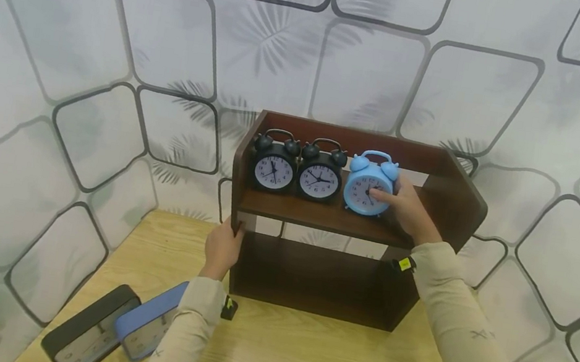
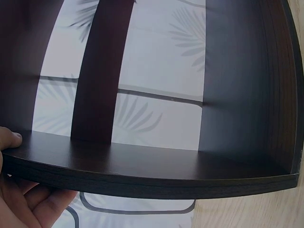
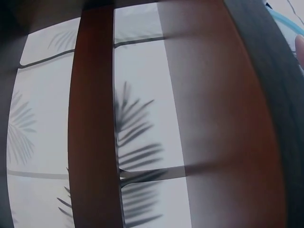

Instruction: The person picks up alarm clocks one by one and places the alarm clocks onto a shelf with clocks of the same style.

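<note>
While the left hand (image 1: 221,249) grips the shelf's (image 1: 317,278) left side panel, thumb inside and fingers curled round the outer face, the right hand (image 1: 407,205) pinches the blue clock (image 1: 368,186), its thumb across the dial and its fingers behind the clock's right side. That forearm reaches up from the lower right; the left one sits lower. The blue clock is upright at the upper tier, just right of two black clocks (image 1: 319,181); I cannot tell whether its feet touch the board.
</note>
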Tool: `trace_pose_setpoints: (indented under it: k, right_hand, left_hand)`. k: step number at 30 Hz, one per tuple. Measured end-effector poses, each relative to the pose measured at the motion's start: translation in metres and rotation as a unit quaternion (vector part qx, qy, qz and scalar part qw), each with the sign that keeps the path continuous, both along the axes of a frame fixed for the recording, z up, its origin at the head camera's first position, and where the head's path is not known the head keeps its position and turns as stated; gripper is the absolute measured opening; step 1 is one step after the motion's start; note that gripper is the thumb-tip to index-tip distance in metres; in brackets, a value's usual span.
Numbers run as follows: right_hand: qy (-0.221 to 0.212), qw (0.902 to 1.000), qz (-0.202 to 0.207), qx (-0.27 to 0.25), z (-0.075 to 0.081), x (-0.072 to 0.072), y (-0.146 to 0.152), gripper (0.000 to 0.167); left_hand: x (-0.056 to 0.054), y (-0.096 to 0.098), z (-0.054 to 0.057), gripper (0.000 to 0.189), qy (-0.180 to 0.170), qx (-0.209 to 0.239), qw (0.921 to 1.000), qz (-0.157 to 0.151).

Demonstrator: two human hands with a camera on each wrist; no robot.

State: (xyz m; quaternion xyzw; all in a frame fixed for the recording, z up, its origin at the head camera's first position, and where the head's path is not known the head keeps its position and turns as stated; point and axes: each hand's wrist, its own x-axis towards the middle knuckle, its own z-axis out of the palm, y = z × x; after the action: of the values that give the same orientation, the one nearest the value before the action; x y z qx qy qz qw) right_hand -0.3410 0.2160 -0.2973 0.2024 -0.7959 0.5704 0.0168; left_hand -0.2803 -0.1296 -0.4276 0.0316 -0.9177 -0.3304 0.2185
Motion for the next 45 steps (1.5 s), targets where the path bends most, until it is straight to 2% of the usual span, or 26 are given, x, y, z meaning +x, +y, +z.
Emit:
trace_pose_setpoints:
  k: [17,24,32,41,45]
  right_hand:
    - [-0.034,0.9988,0.035,-0.006,0.003,-0.0052,-0.0032,0.052]
    - [-0.035,0.9981,0.05,-0.004,0.0022,-0.0046,-0.0051,0.05]
    - [-0.06,0.9979,0.023,0.009,-0.0001,-0.0073,-0.0057,0.065]
    - [-0.049,0.9978,0.013,0.042,0.0007,-0.0056,-0.0024,0.072]
    - [-0.049,0.9981,0.0,0.038,0.0008,-0.0034,0.001,0.076]
  left_hand:
    - [0.002,-0.0009,0.0031,0.025,0.0,-0.003,1.0,-0.001]
    - [0.0039,-0.0019,0.0032,0.026,0.0,0.002,1.0,-0.001]
    - [0.0023,-0.0016,-0.0002,0.026,-0.005,-0.004,1.0,-0.001]
    - [0.0016,-0.0002,0.0009,0.026,-0.012,-0.002,0.9999,-0.001]
    - [0.0016,0.0007,0.0017,0.025,-0.011,-0.003,0.9999,-0.003]
